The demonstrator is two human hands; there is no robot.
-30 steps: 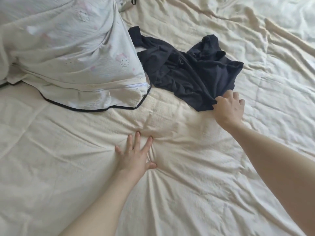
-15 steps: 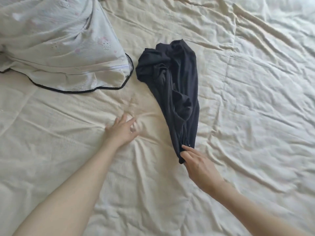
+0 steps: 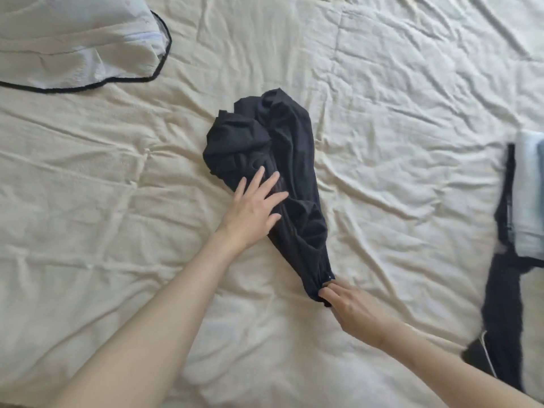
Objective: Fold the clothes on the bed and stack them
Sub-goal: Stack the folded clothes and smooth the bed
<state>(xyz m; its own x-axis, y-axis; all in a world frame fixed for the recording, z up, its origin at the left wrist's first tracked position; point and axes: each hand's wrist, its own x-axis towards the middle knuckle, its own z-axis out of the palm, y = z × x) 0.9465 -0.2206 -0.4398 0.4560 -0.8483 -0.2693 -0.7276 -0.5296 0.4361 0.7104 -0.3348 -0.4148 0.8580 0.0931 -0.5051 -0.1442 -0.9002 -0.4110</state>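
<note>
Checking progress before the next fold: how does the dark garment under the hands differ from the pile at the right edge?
The dark garment lies bunched and twisted mid-bed; the pile at the right edge lies flat and layered. The garment is all dark; the pile includes pale blue cloth. Both rest on the cream bedspread.

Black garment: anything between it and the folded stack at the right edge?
Nothing visible. The black garment lies bunched mid-bed, the left hand resting on it and the right hand pinching its near end. Only bare rumpled bedsheet lies between it and the folded stack.
</note>
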